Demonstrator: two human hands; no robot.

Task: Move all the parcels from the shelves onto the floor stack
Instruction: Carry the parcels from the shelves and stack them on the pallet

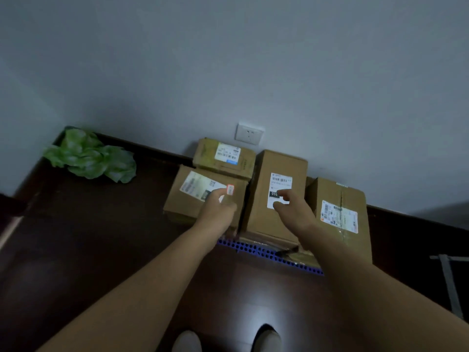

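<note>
Several brown cardboard parcels with white labels stand on a blue plastic pallet point(280, 260) against the wall. They are a small back-left parcel point(223, 156), a front-left parcel point(189, 207), a tall middle parcel point(278, 163) and a right parcel point(338, 199). My left hand point(218, 210) hovers over the front-left parcel's right edge, fingers loosely apart and holding nothing. Over the tall middle parcel's label my right hand point(291, 210) is spread, thumb and fingers apart, also holding nothing. Whether either hand touches a parcel I cannot tell.
Dark wooden floor runs along a pale wall with a white socket point(250, 134). A crumpled green plastic bag point(91, 158) lies in the left corner. A grey metal frame leg point(451, 283) shows at the right edge. My shoes point(266, 337) are at the bottom.
</note>
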